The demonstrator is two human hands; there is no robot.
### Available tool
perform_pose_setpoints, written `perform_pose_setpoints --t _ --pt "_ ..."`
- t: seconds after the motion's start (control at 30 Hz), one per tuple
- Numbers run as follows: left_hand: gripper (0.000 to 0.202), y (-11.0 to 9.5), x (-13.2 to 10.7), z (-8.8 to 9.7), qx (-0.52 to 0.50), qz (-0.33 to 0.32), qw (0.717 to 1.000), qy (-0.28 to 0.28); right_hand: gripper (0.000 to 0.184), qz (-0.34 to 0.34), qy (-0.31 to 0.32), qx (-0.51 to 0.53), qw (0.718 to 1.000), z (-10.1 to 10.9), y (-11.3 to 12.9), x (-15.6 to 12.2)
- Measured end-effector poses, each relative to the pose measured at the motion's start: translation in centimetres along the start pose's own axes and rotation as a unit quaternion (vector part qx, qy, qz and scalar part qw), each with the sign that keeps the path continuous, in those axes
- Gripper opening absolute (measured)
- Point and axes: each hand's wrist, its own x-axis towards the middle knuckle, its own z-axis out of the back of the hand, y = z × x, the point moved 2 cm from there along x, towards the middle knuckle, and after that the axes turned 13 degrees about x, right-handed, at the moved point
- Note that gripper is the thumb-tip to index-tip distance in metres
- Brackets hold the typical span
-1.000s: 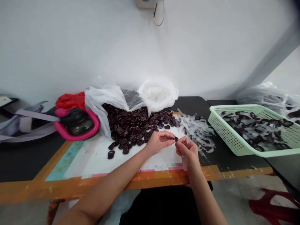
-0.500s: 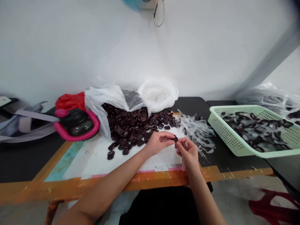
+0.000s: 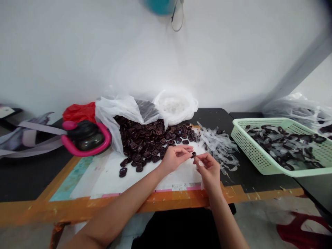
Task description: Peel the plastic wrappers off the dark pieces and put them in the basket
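head view | right hand [image 3: 209, 170] pinching dark piece [image 3: 193, 155] | left hand [image 3: 175, 158] curled, just beside

Your table [image 3: 215, 119] has a black top edged with orange tape [image 3: 77, 205], and a white sheet [image 3: 114, 180] covers the part in front of you. A heap of dark pieces [image 3: 141, 145] spreads across the sheet's far side, spilling from a white plastic bag [image 3: 114, 114], with a rounder white bag [image 3: 175, 105] just behind. Clear plastic strips [image 3: 219, 148] lie in a loose tangle to the right of the heap. Farther right stands a pale green basket [image 3: 255, 148]. At the left, a black-and-pink object [image 3: 85, 136] sits against a red bag [image 3: 79, 112].
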Motion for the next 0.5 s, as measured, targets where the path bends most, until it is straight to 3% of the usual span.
perform_pose_setpoints --t 0.2,0.5 --pt "0.006 0.16 0.31 0.28 0.119 -0.011 0.993 -0.022 0.009 0.053 0.005 -0.063 0.997 -0.13 0.19 0.02" --pt "0.003 0.36 0.36 0.24 0.080 0.042 0.996 0.028 0.010 0.072 0.024 -0.125 0.989 -0.09 0.20 -0.09"
